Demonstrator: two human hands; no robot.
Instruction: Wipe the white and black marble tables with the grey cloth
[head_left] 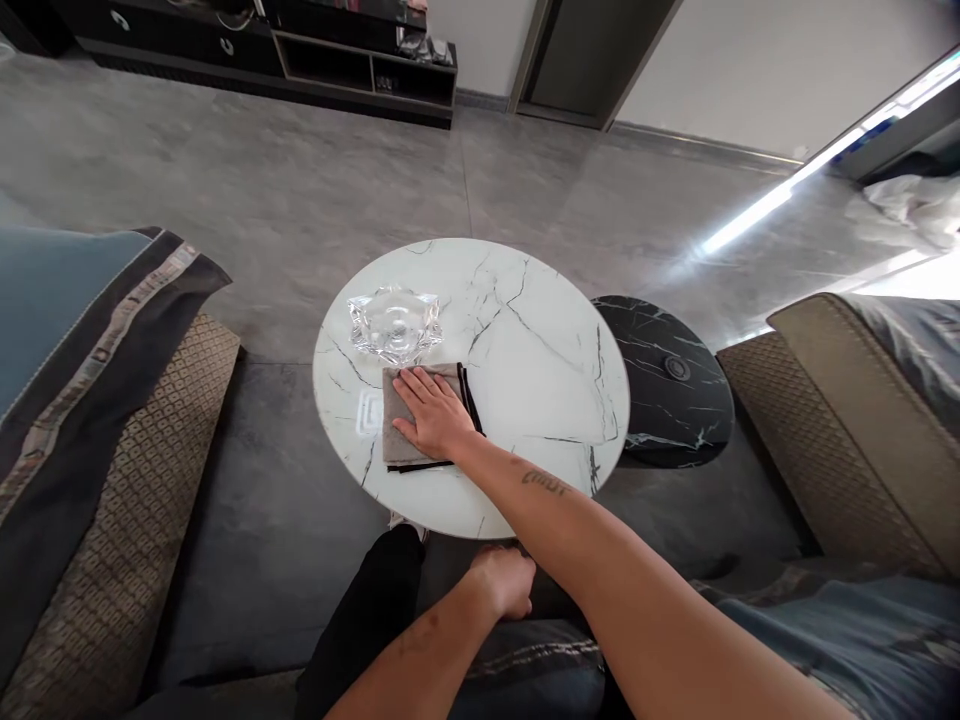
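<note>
The right hand [433,412] is pressing open and flat on a folded grey-brown cloth [391,445] (the nearer hand by far), just beside a crystal ashtray [394,325] on the marble worktop [540,330]; the left hand [502,582] is curling below its edge, any hold unclear.

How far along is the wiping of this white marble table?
Nothing shows as finished: the white marble top has no visible wet or dry trail. In hand: the right hand presses a grey-brown cloth flat. Apparently left: beneath the glass ashtray, which stands in place.
</note>
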